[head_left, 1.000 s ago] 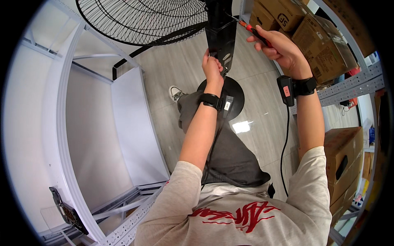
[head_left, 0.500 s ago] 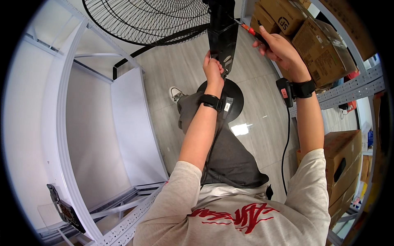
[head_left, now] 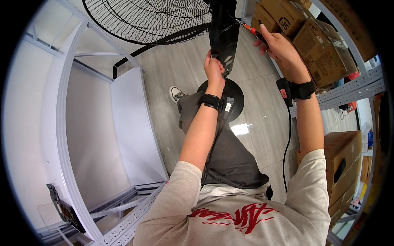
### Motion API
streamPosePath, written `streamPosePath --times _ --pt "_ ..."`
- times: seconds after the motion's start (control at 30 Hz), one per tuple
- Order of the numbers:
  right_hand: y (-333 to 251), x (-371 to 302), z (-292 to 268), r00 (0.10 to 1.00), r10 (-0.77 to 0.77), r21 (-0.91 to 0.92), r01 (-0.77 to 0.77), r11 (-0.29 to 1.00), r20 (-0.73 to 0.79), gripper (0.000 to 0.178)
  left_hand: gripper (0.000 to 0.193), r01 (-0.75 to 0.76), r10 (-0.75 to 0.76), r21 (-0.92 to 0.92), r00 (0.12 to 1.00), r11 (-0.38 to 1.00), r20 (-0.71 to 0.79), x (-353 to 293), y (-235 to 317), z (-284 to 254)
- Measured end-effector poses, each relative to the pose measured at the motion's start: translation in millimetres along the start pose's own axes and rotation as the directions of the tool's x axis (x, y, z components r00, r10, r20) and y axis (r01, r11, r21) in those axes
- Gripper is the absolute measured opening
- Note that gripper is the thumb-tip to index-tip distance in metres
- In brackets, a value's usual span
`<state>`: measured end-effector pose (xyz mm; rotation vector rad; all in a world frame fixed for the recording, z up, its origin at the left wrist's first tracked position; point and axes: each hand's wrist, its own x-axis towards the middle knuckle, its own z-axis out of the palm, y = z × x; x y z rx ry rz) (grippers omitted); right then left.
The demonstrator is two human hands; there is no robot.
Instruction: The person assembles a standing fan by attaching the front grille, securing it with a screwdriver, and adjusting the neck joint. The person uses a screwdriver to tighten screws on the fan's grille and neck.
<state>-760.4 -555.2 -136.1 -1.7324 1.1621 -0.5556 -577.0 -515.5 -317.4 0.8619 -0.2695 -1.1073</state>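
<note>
A standing fan with a wide black wire cage [head_left: 152, 20] is in front of me, its black housing [head_left: 223, 39] upright above a round base [head_left: 236, 92]. My left hand [head_left: 214, 70] is closed round the lower edge of that housing; the fingertips on the far side are partly hidden. My right hand [head_left: 281, 49] holds a screwdriver [head_left: 249, 28] with a red and black handle, thumb along it and other fingers loosely curled. Its shaft points left to the housing's upper right side, where I cannot make out the tip's contact.
White metal shelving [head_left: 69, 123] stands on my left, with a small dark device [head_left: 65, 209] on it. Cardboard boxes [head_left: 322, 51] fill the rack at right, and more boxes [head_left: 342, 164] stand below. A black cable [head_left: 286, 151] hangs from my right wrist device.
The fingers of my right hand have shifted slightly on the screwdriver handle. My left hand and the fan are almost where they were.
</note>
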Motion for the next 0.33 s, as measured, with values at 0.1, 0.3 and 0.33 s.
streamPosePath --times 0.1,0.3,0.33 --pt "7.2 9.4 1.4 0.994 -0.078 -0.045 0.075 0.996 -0.081 0.055 0.059 -0.003 0.003 -0.004 1.000 1.000 -0.002 -0.6 -1.0 2.1" --pt "24.9 13.0 7.0 0.845 -0.439 -0.397 0.306 0.865 -0.304 0.037 0.053 -0.012 0.011 -0.026 0.999 1.000 -0.043 -0.8 -2.0 5.4" --pt "25.5 12.9 8.2 0.846 -0.438 -0.396 0.306 0.866 -0.303 0.037 0.054 -0.005 0.005 -0.005 0.999 1.000 -0.033 -1.2 -0.8 5.0"
